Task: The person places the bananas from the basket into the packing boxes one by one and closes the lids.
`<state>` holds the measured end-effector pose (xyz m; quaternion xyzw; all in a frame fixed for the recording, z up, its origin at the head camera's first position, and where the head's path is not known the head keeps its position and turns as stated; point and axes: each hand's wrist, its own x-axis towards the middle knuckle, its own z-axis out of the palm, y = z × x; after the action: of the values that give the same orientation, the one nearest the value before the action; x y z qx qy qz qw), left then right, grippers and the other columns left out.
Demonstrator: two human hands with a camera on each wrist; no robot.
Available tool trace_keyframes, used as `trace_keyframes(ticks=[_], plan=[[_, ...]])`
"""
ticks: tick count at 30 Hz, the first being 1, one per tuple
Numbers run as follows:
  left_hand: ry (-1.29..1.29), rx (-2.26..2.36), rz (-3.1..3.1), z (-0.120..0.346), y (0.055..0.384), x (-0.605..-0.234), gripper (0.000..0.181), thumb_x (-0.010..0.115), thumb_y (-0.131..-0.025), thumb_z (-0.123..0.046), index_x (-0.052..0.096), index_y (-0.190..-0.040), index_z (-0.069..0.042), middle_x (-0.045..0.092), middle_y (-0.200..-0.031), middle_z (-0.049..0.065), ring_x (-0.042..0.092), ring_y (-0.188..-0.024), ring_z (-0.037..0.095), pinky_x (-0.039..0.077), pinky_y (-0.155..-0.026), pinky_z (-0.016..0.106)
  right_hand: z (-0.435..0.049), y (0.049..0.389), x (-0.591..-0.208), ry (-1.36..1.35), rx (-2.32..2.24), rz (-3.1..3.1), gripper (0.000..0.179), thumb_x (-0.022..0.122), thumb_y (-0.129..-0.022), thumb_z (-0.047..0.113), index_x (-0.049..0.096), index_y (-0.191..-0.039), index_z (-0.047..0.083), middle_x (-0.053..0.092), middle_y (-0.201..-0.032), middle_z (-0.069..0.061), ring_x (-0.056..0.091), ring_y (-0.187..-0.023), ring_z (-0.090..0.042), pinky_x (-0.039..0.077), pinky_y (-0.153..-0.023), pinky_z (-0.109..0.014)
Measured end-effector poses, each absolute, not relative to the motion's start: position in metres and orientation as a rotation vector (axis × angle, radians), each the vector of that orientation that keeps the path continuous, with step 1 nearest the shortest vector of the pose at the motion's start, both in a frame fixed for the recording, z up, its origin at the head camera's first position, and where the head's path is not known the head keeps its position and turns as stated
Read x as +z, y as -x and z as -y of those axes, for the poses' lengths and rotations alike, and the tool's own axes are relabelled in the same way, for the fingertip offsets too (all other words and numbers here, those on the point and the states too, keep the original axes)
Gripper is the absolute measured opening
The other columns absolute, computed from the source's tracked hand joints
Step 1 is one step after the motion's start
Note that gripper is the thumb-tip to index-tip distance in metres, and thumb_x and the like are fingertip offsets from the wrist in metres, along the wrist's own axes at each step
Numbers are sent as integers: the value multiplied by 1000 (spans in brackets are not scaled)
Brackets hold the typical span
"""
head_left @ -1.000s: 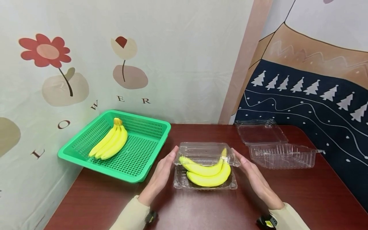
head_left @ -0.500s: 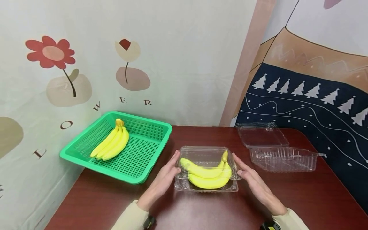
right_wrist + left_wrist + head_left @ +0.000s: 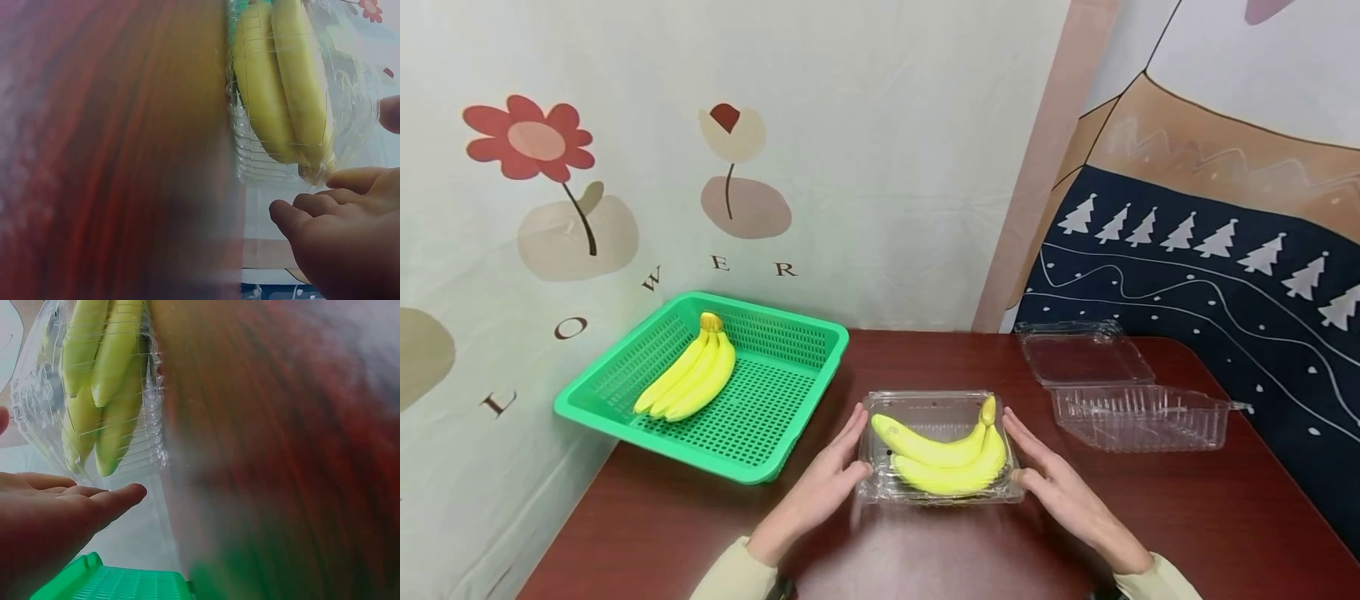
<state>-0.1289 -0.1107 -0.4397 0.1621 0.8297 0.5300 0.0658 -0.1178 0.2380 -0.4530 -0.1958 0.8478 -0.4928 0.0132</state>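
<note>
On the table, a clear plastic clamshell box point(image 3: 925, 408) has its lid down over a bunch of yellow bananas point(image 3: 951, 454). My left hand point(image 3: 827, 482) lies along the box's left side, fingers straight and the thumb at the front left corner. Mirroring it, my right hand point(image 3: 1056, 485) is along the right side with its thumb near the front right corner. In the left wrist view, the fingertips point(image 3: 134, 492) come right beside the ribbed wall, with bananas showing through. From the right wrist, straight fingers point(image 3: 350, 181) reach the box's end near the banana stem.
At the left stands a green plastic basket point(image 3: 797, 421) with another bunch of bananas point(image 3: 692, 371) in it. A second clamshell box point(image 3: 1138, 417) sits lid up at the right rear. Behind the dark red table point(image 3: 940, 558) hang printed cloths point(image 3: 880, 167).
The lid of the box between my hands has swung down toward the front, over the bananas. Both thumbs have moved with it to the front corners.
</note>
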Motion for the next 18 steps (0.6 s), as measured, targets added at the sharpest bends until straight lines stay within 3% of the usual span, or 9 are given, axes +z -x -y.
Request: trace_keyframes(ticks=[4,9,16,18], plan=[[-529,1572,-2497,112,128,-442,79,58,-94,-7,21,-163,-2,10,-172,4,18,-155,25,27,-120,48,-239,116,-452,589,-1491,-2653,73,62,-96,10,33,-163,14,22,-170,-8,26,-147,-1,41,-103,-20],[-568,1545,-2494,115,124,-443,82,59,-91,-3,19,-163,-1,7,-172,7,21,-154,27,32,-117,48,-240,112,-451,580,-1488,-2632,69,62,-101,16,33,-163,14,22,-170,-10,26,-147,-4,39,-105,-16],[-538,1548,-2481,117,117,-444,84,63,-92,-5,19,-164,-3,4,-172,12,27,-152,34,35,-115,48,-243,105,-452,534,-1526,-2568,67,61,-105,24,31,-163,10,23,-170,-12,20,-141,14,29,-106,-9],[-538,1554,-2455,117,116,-443,85,64,-92,-5,18,-164,-4,3,-172,15,30,-151,38,36,-114,48,-243,103,-452,511,-1527,-2550,67,61,-105,25,31,-164,11,25,-169,-11,21,-141,14,29,-106,-8]])
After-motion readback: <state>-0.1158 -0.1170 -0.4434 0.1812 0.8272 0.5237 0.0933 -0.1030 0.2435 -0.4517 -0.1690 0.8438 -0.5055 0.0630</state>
